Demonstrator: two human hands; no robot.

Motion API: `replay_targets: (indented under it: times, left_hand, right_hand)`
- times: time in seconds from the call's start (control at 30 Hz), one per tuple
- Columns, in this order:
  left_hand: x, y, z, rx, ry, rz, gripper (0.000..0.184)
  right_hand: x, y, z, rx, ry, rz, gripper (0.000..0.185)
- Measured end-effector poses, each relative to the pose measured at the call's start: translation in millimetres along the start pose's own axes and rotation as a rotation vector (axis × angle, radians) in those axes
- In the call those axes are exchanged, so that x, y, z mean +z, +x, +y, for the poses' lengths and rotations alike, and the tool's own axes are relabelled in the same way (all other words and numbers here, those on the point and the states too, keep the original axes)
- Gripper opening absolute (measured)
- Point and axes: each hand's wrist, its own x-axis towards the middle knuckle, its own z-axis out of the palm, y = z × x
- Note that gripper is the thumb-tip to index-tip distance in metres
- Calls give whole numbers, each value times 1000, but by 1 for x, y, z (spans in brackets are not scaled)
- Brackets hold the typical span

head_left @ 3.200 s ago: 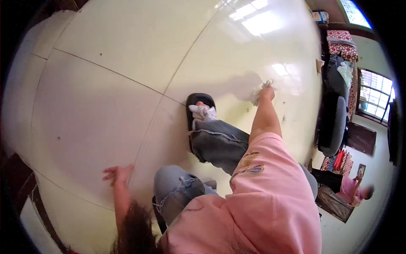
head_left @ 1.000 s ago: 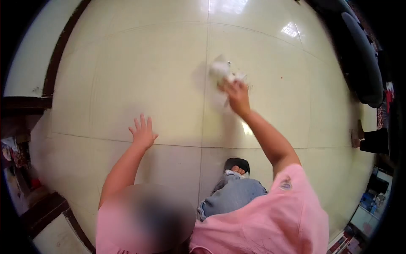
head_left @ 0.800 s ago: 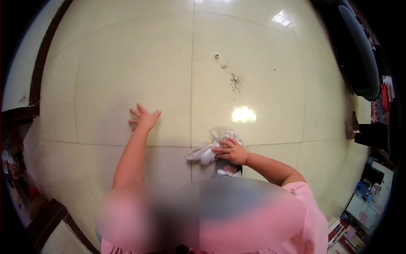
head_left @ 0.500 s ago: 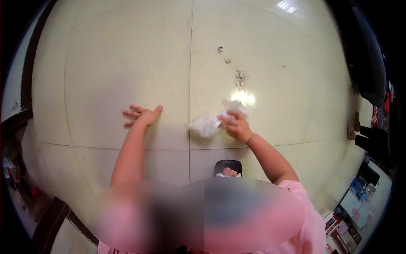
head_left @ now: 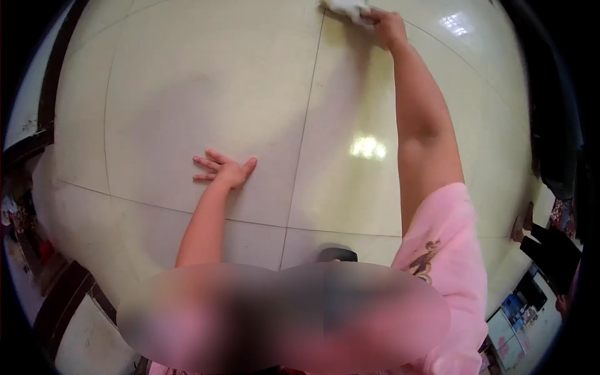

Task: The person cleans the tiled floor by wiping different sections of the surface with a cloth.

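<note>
One white cloth | visible length crosswise, pointing left | right hand clamped on it | left hand splayed

Pink short sleeve — brown curling print near hem; 1 black slipper.

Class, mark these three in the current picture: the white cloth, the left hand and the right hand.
White cloth [head_left: 345, 7]: head view, its visible middle.
Left hand [head_left: 229, 174]: head view, back of the hand.
Right hand [head_left: 390, 29]: head view, back of the hand.
</note>
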Motion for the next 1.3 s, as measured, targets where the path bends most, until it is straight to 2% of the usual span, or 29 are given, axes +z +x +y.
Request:
replay_targets:
  times: [0.07,0.13,0.17,0.2,0.23,0.27,0.3,0.37,0.47,0.57,0.6,0.67,0.73,0.8,1.0,1.13,1.3]
  left_hand:
    - [4,2,3,-30,-22,24,124]
    - [8,4,1,-18,-30,17,124]
    - [7,4,2,-15,-32,10,123]
    - [6,4,3,-2,-35,26,123]
    - [7,4,2,-2,-34,27,123]
    - [8,4,1,-5,-28,24,122]
    - [9,5,2,-8,-26,25,122]
    - [10,3,-2,7,-5,23,121]
    - [3,-4,2,18,-25,18,121]
    - [5,-5,2,8,-1,19,120]
    - [4,-1,2,-3,27,39,120]
    - [14,16,-3,33,74,99,121]
    - [10,7,0,-3,25,79,121]
    - [12,11,-2,-2,39,75,121]
    - [10,12,-3,-12,2,35,123]
    - [6,8,0,-43,-23,-10,125]
    - [8,11,-3,-14,3,4,124]
  right_hand:
    - [-22,-5,-21,-231,230,265,39]
    - [-7,-25,9,-106,66,124,41]
    - [-4,-48,18,-238,97,333,47]
    - [-8,-69,14,-327,167,462,44]
    - [-20,-97,2,-389,231,485,43]
    - [-39,-133,-13,-434,300,392,40]
    - [-49,-166,-15,-536,127,406,36]
    - [-51,-248,-5,-506,-30,400,31]
    - [-56,-376,8,-339,-59,319,32]
    - [-52,-486,14,-123,-179,-8,28]
    - [-48,-513,15,82,-213,-179,26]
    - [-30,-540,6,320,31,-170,32]
    - [-11,-535,0,363,52,-111,38]
    - [6,-509,-2,565,-43,20,40]
    - [11,-395,58,481,-172,206,48]
    - [-2,-271,88,548,-245,157,55]
    - [-8,-97,87,448,-281,100,57]
